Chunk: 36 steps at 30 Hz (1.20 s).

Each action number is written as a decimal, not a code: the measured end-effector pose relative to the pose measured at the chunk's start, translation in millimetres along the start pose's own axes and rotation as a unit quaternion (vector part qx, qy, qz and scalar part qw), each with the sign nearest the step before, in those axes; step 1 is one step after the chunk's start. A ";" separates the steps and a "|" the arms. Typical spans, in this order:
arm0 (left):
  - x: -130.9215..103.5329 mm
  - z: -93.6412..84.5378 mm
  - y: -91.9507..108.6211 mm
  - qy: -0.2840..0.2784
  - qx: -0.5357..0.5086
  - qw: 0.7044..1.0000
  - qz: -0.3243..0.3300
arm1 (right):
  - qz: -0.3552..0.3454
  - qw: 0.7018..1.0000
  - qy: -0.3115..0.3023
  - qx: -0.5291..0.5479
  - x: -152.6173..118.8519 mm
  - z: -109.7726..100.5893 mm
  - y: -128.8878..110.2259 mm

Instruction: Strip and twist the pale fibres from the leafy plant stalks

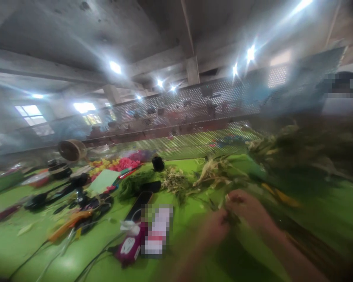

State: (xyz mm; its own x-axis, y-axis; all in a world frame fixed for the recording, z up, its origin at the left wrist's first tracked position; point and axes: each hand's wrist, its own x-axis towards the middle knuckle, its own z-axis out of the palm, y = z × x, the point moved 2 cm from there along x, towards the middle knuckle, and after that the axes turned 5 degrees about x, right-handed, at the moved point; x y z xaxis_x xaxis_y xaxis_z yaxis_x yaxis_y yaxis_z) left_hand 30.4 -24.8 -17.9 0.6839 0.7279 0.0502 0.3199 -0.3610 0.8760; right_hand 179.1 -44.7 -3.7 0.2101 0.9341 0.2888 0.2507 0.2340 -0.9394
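Two hands point(247, 208) work close together, their hold too blurred to tell, pale dried leaves point(211, 172) lying just beyond.

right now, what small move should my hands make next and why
I'd probably steady the left hand so the right hand can finish there: the two are close together over the green table, blurred, with anything between them unclear; the loose dry stalks just beyond can wait.

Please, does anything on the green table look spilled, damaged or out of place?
Nothing looks plainly damaged, though blur hides detail. The dark phone seems slightly out of place, lying near dried leaves and a tissue pack. A pale scrap lies loose at the picture's left, apart from those leaves.
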 end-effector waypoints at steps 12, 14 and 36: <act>-3.4 -1.3 14.5 0.043 -0.146 0.988 -0.005 | 0.085 0.993 0.021 0.081 -3.5 1.7 -16.3; -0.6 -6.8 13.9 0.088 -0.134 0.987 0.023 | 0.075 0.994 0.018 0.078 -1.3 0.2 -16.7; 6.1 -17.5 -14.0 0.185 -0.133 0.973 -0.029 | 0.021 0.997 -0.033 -0.066 -9.5 8.0 -10.0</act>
State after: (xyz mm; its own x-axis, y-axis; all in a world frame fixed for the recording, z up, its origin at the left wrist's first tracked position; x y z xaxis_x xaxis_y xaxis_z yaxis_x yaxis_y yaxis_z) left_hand 18.6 -5.2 -21.5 0.3717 0.9202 0.1224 0.1367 -0.1847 0.9732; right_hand 167.1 -53.8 1.5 0.1611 0.9590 0.2333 0.3656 0.1615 -0.9166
